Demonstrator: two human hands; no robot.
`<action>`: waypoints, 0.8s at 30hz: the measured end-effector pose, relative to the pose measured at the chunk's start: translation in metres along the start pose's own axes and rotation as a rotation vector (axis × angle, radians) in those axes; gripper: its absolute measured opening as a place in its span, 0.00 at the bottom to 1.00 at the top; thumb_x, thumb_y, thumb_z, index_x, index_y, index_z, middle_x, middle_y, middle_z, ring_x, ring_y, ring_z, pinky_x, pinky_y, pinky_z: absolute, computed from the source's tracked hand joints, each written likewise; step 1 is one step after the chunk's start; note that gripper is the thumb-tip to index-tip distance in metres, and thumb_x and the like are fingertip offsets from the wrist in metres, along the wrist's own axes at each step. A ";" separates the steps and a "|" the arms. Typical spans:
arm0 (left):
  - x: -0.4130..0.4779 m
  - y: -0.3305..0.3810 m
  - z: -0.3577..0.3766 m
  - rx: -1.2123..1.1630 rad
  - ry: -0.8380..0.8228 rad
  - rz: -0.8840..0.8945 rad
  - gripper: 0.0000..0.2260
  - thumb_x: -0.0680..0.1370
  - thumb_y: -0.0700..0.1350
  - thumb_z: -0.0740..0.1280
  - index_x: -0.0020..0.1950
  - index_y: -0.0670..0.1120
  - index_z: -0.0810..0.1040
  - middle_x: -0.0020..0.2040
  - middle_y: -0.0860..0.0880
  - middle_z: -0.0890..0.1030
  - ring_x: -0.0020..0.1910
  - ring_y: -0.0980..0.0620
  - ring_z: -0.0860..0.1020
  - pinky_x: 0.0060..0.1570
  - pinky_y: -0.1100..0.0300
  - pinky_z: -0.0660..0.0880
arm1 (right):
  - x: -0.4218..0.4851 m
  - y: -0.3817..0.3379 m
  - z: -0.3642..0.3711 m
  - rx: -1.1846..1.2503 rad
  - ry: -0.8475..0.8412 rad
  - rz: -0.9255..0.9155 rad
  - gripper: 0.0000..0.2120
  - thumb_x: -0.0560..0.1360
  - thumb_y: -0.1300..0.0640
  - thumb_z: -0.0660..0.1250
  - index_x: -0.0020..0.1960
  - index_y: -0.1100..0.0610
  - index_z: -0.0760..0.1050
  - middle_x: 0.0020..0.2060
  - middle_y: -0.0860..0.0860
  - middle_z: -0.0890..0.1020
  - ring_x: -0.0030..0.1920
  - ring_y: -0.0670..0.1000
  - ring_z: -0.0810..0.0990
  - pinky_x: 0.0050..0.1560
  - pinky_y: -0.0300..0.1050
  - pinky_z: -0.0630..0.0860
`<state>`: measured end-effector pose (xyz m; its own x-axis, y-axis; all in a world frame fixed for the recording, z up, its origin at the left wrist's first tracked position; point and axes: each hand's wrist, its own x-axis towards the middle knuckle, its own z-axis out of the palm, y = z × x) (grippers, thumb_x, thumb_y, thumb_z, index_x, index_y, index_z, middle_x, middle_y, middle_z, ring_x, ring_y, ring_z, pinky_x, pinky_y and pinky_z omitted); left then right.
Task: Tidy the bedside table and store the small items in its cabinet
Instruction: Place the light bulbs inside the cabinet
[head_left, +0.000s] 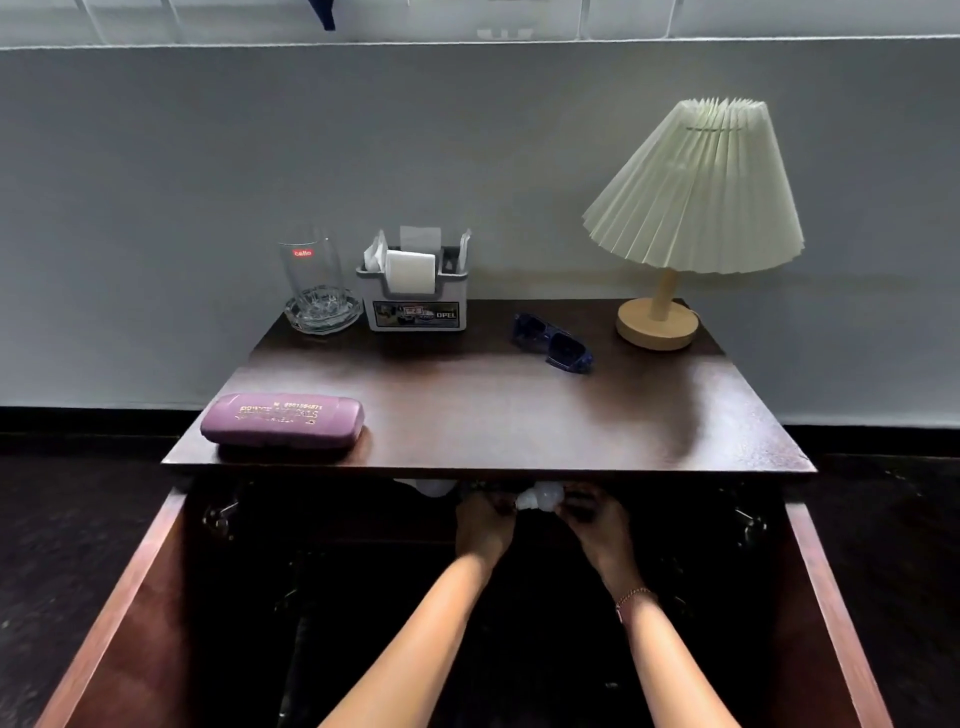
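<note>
Both my hands reach into the open cabinet under the dark wooden bedside table. My left hand and my right hand together hold a small white bottle-like item just below the tabletop's front edge; the fingertips are in shadow. Another white item shows to its left inside the cabinet. On the tabletop lie a purple glasses case at the front left and blue sunglasses at the back right of centre.
At the back stand a drinking glass in a glass ashtray, a grey tissue holder and a pleated lamp. Both cabinet doors stand open toward me. The cabinet interior is dark.
</note>
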<state>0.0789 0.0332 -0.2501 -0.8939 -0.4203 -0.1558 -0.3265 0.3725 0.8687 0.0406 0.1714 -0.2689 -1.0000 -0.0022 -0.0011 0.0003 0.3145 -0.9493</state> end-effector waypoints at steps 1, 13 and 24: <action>0.001 -0.001 0.001 -0.021 -0.013 -0.001 0.11 0.74 0.43 0.68 0.55 0.42 0.82 0.55 0.43 0.82 0.57 0.49 0.79 0.51 0.65 0.71 | 0.001 0.000 0.001 -0.003 0.011 0.002 0.12 0.68 0.69 0.72 0.51 0.67 0.78 0.47 0.60 0.83 0.45 0.52 0.80 0.41 0.30 0.75; 0.012 -0.002 0.009 -0.202 -0.029 -0.017 0.04 0.73 0.40 0.70 0.46 0.42 0.82 0.49 0.43 0.84 0.53 0.48 0.81 0.56 0.56 0.76 | 0.015 0.009 0.016 -0.206 0.023 -0.002 0.09 0.70 0.67 0.70 0.51 0.67 0.80 0.48 0.62 0.84 0.51 0.57 0.82 0.54 0.45 0.75; -0.018 -0.013 -0.018 -0.180 0.063 -0.104 0.08 0.75 0.34 0.65 0.49 0.39 0.83 0.47 0.43 0.84 0.50 0.48 0.80 0.49 0.64 0.72 | -0.028 0.007 0.019 -0.165 0.053 -0.013 0.25 0.69 0.66 0.71 0.64 0.63 0.68 0.61 0.61 0.72 0.58 0.60 0.76 0.55 0.48 0.76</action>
<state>0.1046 0.0209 -0.2507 -0.8354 -0.5019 -0.2240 -0.3507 0.1729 0.9204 0.0684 0.1555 -0.2816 -0.9986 0.0418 0.0314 -0.0083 0.4668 -0.8843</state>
